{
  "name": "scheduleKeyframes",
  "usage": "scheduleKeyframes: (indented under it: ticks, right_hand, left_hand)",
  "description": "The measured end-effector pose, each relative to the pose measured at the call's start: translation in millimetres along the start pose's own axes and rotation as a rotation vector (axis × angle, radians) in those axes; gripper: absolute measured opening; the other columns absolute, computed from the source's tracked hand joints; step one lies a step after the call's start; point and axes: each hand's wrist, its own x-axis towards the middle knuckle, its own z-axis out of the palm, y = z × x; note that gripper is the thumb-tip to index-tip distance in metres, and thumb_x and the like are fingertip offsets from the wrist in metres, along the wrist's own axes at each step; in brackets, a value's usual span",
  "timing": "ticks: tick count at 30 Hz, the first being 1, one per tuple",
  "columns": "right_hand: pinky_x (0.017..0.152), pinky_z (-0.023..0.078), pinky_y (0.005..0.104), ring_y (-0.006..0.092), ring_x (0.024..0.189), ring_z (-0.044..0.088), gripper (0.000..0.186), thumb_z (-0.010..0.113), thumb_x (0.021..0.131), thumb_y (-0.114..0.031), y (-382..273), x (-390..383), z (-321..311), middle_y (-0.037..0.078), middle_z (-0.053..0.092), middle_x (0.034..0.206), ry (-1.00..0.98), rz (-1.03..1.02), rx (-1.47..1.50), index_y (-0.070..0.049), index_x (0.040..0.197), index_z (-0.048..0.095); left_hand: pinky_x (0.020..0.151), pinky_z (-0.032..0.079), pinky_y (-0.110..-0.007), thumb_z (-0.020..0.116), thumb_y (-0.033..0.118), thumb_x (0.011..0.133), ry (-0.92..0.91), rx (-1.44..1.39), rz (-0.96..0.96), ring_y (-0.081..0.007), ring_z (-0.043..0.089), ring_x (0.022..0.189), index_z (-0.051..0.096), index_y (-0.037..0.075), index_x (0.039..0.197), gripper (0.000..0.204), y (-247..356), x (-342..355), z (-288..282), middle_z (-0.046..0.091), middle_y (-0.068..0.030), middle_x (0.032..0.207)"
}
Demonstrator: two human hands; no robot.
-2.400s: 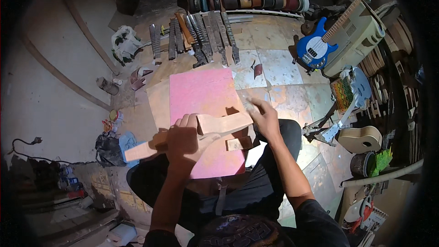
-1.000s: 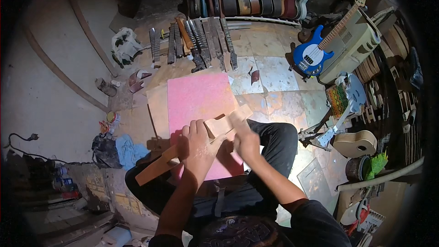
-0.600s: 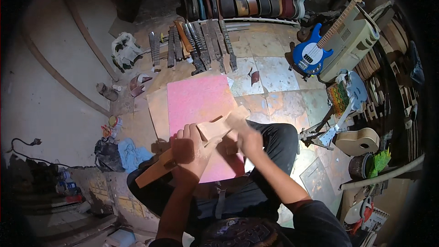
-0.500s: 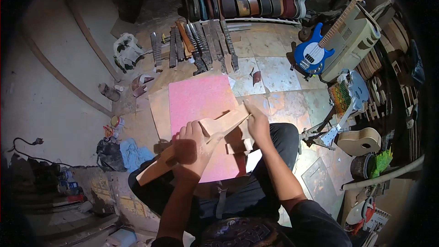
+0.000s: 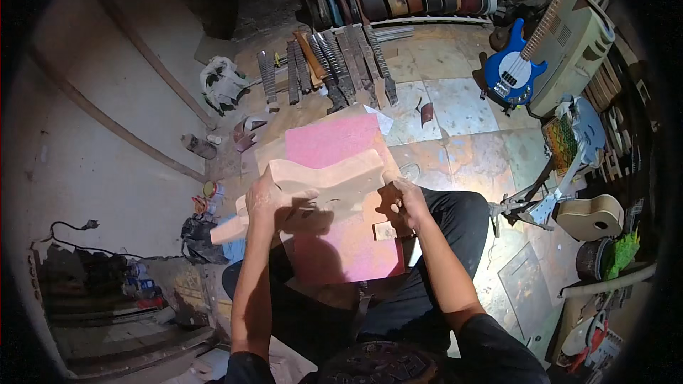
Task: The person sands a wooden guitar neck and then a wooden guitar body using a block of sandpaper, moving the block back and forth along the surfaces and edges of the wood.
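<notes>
1. presently, far left: narrow end of the pale wooden piece (image 5: 327, 171) juts past the left hand (image 5: 262, 203), whose fingers are closed on it, tips hard to make out.
2. middle: broad curved part held tilted over the pink board (image 5: 331, 136); outline judged cut. wood bare, no fittings or finish seen; those steps judged not yet done.
3. right of centre: small wood block (image 5: 385, 231) lies on the board.
4. right: right hand (image 5: 409, 203) clamped on the piece's other end, thumb at its edge.
</notes>
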Motion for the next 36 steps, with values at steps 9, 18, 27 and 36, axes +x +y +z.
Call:
scheduleKeyframes:
  ticks: [9, 18, 27, 36]
  right_hand:
    - [0.058, 0.050, 0.0251, 0.0055, 0.064, 0.051, 0.027, 0.062, 0.108, -0.031, -8, 3, 10, -0.005, 0.063, 0.085, 0.152, -0.084, 0.045, -0.010, 0.121, 0.073]
    - [0.057, 0.051, 0.0257, 0.0051, 0.062, 0.054, 0.025, 0.065, 0.108, -0.030, 20, 19, -17, -0.005, 0.064, 0.080, 0.240, -0.071, -0.221, -0.008, 0.117, 0.074]
    - [0.087, 0.057, 0.0324, 0.0181, 0.095, 0.072, 0.028, 0.066, 0.100, -0.006, 50, 45, -42, 0.011, 0.077, 0.111, 0.459, -0.550, -0.668, 0.005, 0.125, 0.070]
    - [0.076, 0.051, 0.0274, 0.0100, 0.081, 0.059, 0.021, 0.060, 0.100, -0.006, 24, 1, -6, 0.000, 0.068, 0.095, 0.064, -0.252, -0.291, -0.002, 0.115, 0.075]
  left_hand:
    - [0.096, 0.052, -0.049, 0.087, 0.032, 0.074, 0.401, -0.221, 0.822, -0.0353, 0.071, 0.108, 0.077, 0.010, 0.107, 0.041, -49, 3, 103, 0.077, -0.0124, 0.116]
    - [0.088, 0.060, -0.050, 0.083, 0.016, 0.076, 0.450, 0.062, 0.906, -0.0317, 0.075, 0.103, 0.076, 0.012, 0.119, 0.045, -82, -48, 186, 0.077, -0.0122, 0.120]
    - [0.123, 0.040, -0.051, 0.062, 0.012, 0.089, 0.122, 0.231, 0.915, -0.0321, 0.050, 0.147, 0.064, 0.015, 0.140, 0.052, -100, -43, 222, 0.059, -0.0106, 0.152]
    - [0.131, 0.027, -0.050, 0.062, 0.008, 0.089, -0.046, 0.243, 0.777, -0.0305, 0.036, 0.157, 0.061, 0.016, 0.144, 0.055, -93, -53, 216, 0.049, -0.0105, 0.162]
